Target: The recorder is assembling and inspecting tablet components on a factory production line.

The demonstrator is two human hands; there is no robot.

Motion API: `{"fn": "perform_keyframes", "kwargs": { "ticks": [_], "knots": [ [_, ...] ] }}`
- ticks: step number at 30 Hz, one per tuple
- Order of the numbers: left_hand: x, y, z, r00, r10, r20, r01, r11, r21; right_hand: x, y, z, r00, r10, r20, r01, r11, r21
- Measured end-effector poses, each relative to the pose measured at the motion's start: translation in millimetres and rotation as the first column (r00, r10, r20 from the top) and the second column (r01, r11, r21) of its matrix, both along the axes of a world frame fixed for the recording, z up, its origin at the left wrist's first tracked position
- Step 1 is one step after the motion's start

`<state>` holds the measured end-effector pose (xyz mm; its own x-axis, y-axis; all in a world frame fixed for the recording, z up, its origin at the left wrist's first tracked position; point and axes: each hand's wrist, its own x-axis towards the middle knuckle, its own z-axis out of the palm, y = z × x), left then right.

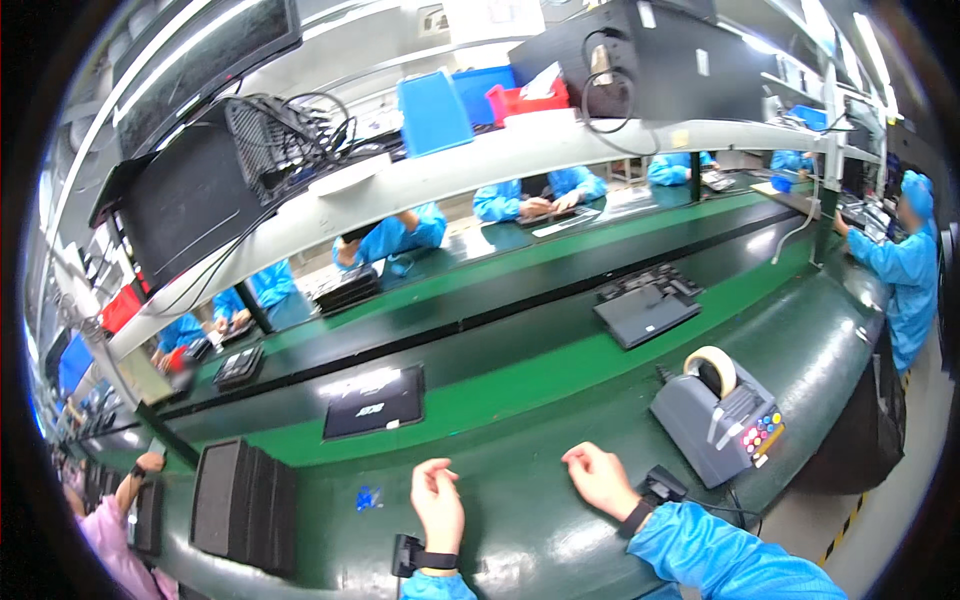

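Note:
My left hand (438, 508) is over the green worktop (515, 520), its fingers loosely bent and holding nothing. A few small blue pieces (369, 497) lie on the worktop to its left. Apart from it, my right hand (600, 480) also holds nothing; its fingers are relaxed and point inward. Each wrist wears a black band with a small dark device. To the right of my right hand stands a grey tape dispenser (715, 420) with a roll of tape (710, 370) on top and coloured buttons on its front.
Black foam blocks (243, 505) stand at the left. Beyond my hands, a dark laptop lid panel (374, 402) and a grey laptop part (648, 315) lie on the conveyor line. Co-workers in blue (905, 250) sit or stand around; a pink sleeve (110, 530) is at far left.

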<state>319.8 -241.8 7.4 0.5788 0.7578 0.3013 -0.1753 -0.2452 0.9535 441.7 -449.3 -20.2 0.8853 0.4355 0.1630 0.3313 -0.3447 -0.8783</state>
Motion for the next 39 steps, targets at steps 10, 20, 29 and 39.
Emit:
{"fn": "perform_keyframes", "kwargs": {
  "ticks": [10, 20, 29, 39],
  "knots": [
    [28.6, -15.5, -49.0, 0.966, -0.212, -0.149, 0.201, 0.976, -0.083, 39.3, 42.2, -10.7, 0.979, -0.031, 0.2, 0.047, 0.996, -0.075],
    [19.7, -22.8, -43.4, 0.933, -0.339, -0.119, 0.309, 0.926, -0.215, 35.5, 40.9, 0.9, 0.976, 0.167, 0.14, -0.142, 0.975, -0.17],
    [19.2, -27.3, -47.8, 0.938, -0.33, -0.109, 0.315, 0.939, -0.136, 34.6, 38.0, -6.3, 0.98, 0.17, 0.103, -0.164, 0.984, -0.068],
    [17.4, -28.7, -52.8, 0.922, -0.319, -0.22, 0.276, 0.939, -0.205, 35.6, 36.6, -17.4, 0.987, 0.137, 0.087, -0.133, 0.99, -0.053]
  ]
}}
